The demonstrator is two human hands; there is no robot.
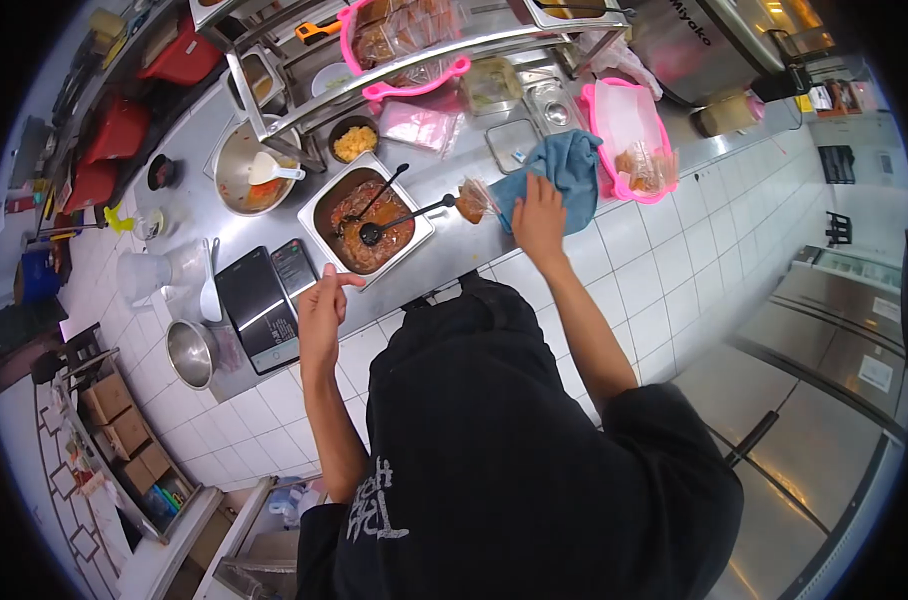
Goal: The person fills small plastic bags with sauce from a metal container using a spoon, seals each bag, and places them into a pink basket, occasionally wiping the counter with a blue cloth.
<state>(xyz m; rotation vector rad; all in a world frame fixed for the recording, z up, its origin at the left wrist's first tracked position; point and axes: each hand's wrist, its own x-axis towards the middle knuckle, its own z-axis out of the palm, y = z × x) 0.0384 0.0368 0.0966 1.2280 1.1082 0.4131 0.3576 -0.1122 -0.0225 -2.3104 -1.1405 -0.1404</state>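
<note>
My right hand (pixel 541 224) is on a bunched blue cloth (pixel 571 172) at the front edge of the steel counter, its fingers gripping the fabric. Left of the cloth lies a small tied plastic bag of brown food (pixel 471 201). My left hand (pixel 321 308) is empty, index finger stretched out, near the corner of a square steel pan (pixel 421 232). Reddish-brown sauce (pixel 381 212) fills part of that pan. A black ladle (pixel 404 219) and a second black spoon (pixel 382 190) rest in it.
Left of the pan are a black scale (pixel 264 308), a steel mixing bowl (pixel 236 170) and a smaller steel bowl (pixel 191 352). A bowl of yellow food (pixel 355 140) stands behind. Pink-rimmed trays (pixel 594 100) hold bagged food. A metal shelf rail (pixel 414 68) crosses above the counter.
</note>
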